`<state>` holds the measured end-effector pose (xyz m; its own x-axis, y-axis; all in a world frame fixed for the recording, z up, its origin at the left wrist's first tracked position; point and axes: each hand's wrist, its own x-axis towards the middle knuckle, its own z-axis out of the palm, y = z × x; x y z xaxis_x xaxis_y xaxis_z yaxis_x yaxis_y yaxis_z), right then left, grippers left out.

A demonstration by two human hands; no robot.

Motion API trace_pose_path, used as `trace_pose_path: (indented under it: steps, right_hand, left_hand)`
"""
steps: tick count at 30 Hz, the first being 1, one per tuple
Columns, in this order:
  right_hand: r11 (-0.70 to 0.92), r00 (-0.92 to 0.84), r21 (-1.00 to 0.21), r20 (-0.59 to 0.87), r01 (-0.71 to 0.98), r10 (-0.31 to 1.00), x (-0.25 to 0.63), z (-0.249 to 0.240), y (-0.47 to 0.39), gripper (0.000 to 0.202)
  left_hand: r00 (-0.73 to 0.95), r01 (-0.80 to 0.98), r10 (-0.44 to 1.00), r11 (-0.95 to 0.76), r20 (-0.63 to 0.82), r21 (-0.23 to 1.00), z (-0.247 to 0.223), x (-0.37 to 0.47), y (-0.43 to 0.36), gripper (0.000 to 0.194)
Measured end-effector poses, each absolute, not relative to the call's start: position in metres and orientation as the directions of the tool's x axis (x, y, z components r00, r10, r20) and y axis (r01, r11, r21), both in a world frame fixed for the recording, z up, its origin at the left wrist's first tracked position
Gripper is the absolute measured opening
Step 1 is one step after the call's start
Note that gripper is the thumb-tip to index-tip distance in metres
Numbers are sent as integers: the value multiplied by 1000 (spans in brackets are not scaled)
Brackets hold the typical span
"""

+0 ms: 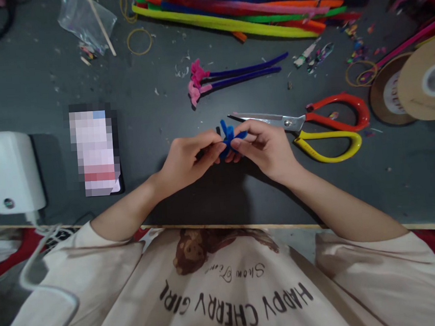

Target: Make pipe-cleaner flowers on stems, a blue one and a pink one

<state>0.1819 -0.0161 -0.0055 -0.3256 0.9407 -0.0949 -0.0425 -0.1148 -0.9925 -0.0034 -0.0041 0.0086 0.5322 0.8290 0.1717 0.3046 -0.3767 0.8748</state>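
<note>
Both hands pinch a blue pipe cleaner piece just above the dark table.

The left hand and right hand have fingertips clamped on it from either side. It looks light, fuzzy and bendable, best gripped at its twisted middle. Scissors lie just beside; two finished flowers and a bundle of pipe cleaners lie farther back.

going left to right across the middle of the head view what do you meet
white plastic box → blurred-out flat phone → left hand → bent blue pipe cleaner pinched by both hands → right hand → red and yellow handled scissors → tan ribbon spool
</note>
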Motion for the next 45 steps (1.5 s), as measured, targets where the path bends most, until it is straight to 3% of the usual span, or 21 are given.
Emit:
trace_pose_path:
  steps: [4,12,18,22,26,35,40,45]
  right_hand:
    - [-149,-353,-988,-126,-39,927,182,-4,-15,33]
    - [-135,-409,-980,-63,-148,910,185,-7,-13,32]
    - [-32,-251,-993,-2,-116,968,185,-4,-12,29]
    - [-3,-221,-998,11,-64,975,183,-3,-14,29]
    - [18,-181,-1000,20,-13,983,182,-2,-15,31]
    - [237,-256,-952,185,192,949,188,-9,-13,21]
    - [372,-352,-877,259,304,899,192,-11,-11,17]
    - [474,-432,-840,337,262,836,193,-12,-12,20]
  left_hand:
    - [557,265,813,-368,170,891,9,-3,-5,22]
    - [439,187,893,-203,103,961,11,-4,-2,36]
    - [419,152,904,-161,84,975,12,-5,0,39]
    - [421,95,907,-37,-7,995,10,-3,-2,29]
    - [419,76,905,45,-73,996,4,1,-3,39]
    - [391,-19,918,88,-73,996,3,2,0,20]
    - [447,-52,887,158,-118,986,7,2,-2,26]
    - [505,6,852,153,-135,988,13,1,-5,35]
